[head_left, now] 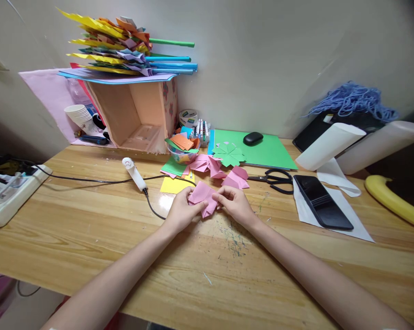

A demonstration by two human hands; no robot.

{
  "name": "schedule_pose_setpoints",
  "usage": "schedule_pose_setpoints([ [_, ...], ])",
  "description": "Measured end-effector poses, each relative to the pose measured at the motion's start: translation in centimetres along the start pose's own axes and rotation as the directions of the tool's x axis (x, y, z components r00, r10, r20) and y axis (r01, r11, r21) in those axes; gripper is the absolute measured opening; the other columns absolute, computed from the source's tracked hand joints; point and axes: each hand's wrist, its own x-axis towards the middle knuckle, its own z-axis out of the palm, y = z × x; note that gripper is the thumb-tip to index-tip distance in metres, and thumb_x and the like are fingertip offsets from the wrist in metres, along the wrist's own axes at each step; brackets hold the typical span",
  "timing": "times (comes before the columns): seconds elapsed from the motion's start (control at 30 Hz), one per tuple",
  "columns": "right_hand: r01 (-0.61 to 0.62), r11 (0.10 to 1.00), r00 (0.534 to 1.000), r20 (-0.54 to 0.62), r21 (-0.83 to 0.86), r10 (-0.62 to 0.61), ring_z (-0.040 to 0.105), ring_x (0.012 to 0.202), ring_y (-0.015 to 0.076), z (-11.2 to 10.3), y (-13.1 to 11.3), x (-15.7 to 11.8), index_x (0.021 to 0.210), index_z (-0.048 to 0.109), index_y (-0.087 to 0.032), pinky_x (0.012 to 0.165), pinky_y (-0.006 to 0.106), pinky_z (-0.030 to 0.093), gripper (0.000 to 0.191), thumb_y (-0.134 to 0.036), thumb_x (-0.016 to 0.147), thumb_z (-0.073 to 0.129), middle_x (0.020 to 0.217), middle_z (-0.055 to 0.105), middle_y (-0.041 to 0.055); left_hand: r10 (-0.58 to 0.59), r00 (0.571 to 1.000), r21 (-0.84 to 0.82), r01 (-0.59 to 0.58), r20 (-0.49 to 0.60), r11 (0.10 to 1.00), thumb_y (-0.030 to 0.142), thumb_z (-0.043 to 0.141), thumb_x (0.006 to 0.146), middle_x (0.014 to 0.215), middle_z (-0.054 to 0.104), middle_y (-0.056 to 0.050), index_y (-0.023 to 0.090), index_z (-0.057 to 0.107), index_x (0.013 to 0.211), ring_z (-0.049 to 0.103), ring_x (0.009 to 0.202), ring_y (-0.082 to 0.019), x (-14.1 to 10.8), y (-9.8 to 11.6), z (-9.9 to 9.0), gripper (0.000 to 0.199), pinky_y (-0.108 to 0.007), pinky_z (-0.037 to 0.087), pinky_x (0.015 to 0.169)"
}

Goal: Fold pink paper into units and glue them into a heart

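Between my two hands, just above the wooden table, is a folded piece of pink paper [203, 196]. My left hand [183, 210] grips its left side, the thumb lying across the front. At the right edge my right hand [235, 204] pinches the same paper between thumb and fingers. Just beyond lie more folded pink paper pieces [237, 178], along with a green paper cut like a flower [230, 154]. Sheets of yellow paper [172, 185] and green paper [172, 167] rest behind my left hand.
Black scissors [277, 180] and a phone [322, 201] lie to the right. A corded white glue gun [134, 175] stands at the left, its cable crossing the table [90, 220]. Behind are a paper-filled bowl [181, 156], an open box [124, 114] and a mouse [253, 138] on green card.
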Motion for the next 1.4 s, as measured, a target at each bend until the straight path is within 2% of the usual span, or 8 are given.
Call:
schedule_pose_setpoints([
  [0.23, 0.100, 0.987, 0.995, -0.014, -0.127, -0.103, 0.055, 0.065, 0.0123, -0.5, -0.9, 0.0, 0.075, 0.055, -0.017, 0.061, 0.025, 0.045, 0.021, -0.037, 0.079, 0.052, 0.071, 0.057, 0.0012, 0.000, 1.000, 0.038, -0.001, 0.008, 0.999, 0.026, 0.063, 0.065, 0.083, 0.062, -0.004, 0.012, 0.055, 0.090, 0.058, 0.075, -0.017, 0.2, 0.1, -0.1, 0.030, -0.025, 0.045, 0.066],
  [0.37, 0.114, 0.928, 0.961, -0.197, -0.355, -0.193, 0.058, 0.080, 0.0158, -5.9, -1.9, -0.6, 0.092, 0.052, -0.019, 0.071, 0.029, 0.046, 0.022, -0.037, 0.080, 0.049, 0.090, 0.060, 0.0049, -0.016, 0.997, 0.072, 0.010, 0.073, 0.997, 0.028, 0.061, 0.067, 0.090, 0.063, -0.004, 0.014, 0.054, 0.096, 0.059, 0.081, -0.018, -0.3, 0.7, 0.0, 0.033, -0.027, 0.045, 0.071],
  [0.5, -0.252, 0.615, 0.823, -0.500, -0.747, -0.271, 0.048, 0.105, 0.0272, -14.6, -0.8, -3.6, 0.103, 0.047, -0.014, 0.091, 0.040, 0.036, 0.040, -0.034, 0.070, 0.059, 0.108, 0.054, 0.0145, -0.024, 0.991, 0.115, 0.008, 0.133, 0.993, 0.036, 0.060, 0.069, 0.086, 0.064, -0.005, 0.014, 0.053, 0.096, 0.059, 0.078, -0.020, -0.9, 1.3, 0.6, 0.035, -0.027, 0.045, 0.068],
  [0.63, -0.635, 0.429, 0.682, -0.727, -0.643, -0.080, 0.040, 0.112, 0.0370, -19.7, 1.1, -6.5, 0.117, 0.036, -0.006, 0.090, 0.045, 0.034, 0.074, -0.046, 0.061, 0.063, 0.117, 0.045, 0.0240, -0.014, 0.986, 0.171, -0.014, 0.163, 0.985, 0.039, 0.061, 0.068, 0.079, 0.063, -0.002, 0.016, 0.055, 0.089, 0.058, 0.071, -0.018, -1.6, 1.8, 1.5, 0.032, -0.024, 0.044, 0.062],
  [0.93, -0.594, 0.468, 0.668, -0.725, -0.654, -0.166, 0.046, 0.102, 0.0309, -20.1, 1.6, -6.1, 0.103, 0.038, -0.016, 0.084, 0.038, 0.039, 0.060, -0.044, 0.056, 0.063, 0.104, 0.052, 0.0117, -0.090, 0.981, 0.262, 0.042, 0.172, 0.964, 0.048, 0.061, 0.064, 0.083, 0.065, -0.002, 0.018, 0.055, 0.095, 0.059, 0.075, -0.020, -2.3, 2.5, 2.6, 0.043, -0.024, 0.046, 0.063],
  [1.1, -0.569, 0.517, 0.661, -0.729, -0.640, -0.176, 0.044, 0.106, 0.0312, -19.9, 1.6, -6.5, 0.108, 0.037, -0.016, 0.087, 0.040, 0.037, 0.064, -0.046, 0.058, 0.064, 0.110, 0.049, 0.0141, -0.105, 0.987, 0.290, 0.067, 0.117, 0.955, 0.052, 0.064, 0.057, 0.081, 0.067, -0.003, 0.018, 0.058, 0.090, 0.061, 0.073, -0.022, -2.0, 2.5, 2.9, 0.048, -0.025, 0.047, 0.060],
  [1.3, -0.485, 0.828, 0.646, -0.754, -0.281, 0.123, 0.053, 0.093, 0.0220, -23.4, 2.0, -7.6, 0.106, 0.041, -0.017, 0.082, 0.035, 0.042, 0.058, -0.048, 0.063, 0.064, 0.098, 0.054, 0.0104, -0.089, 0.992, 0.311, 0.057, 0.089, 0.949, 0.052, 0.064, 0.057, 0.077, 0.067, -0.001, 0.021, 0.058, 0.087, 0.061, 0.070, -0.023, -2.2, 2.9, 3.1, 0.043, -0.027, 0.047, 0.061],
  [1.4, -0.497, 0.850, 0.628, -0.749, -0.176, 0.212, 0.055, 0.088, 0.0193, -25.2, 2.2, -8.1, 0.095, 0.049, -0.016, 0.076, 0.031, 0.045, 0.044, -0.041, 0.063, 0.066, 0.091, 0.055, 0.0088, -0.046, 0.998, 0.295, 0.034, 0.034, 0.955, 0.052, 0.060, 0.060, 0.076, 0.067, -0.001, 0.024, 0.059, 0.085, 0.061, 0.069, -0.025, -2.4, 3.2, 3.4, 0.038, -0.032, 0.047, 0.062],
])
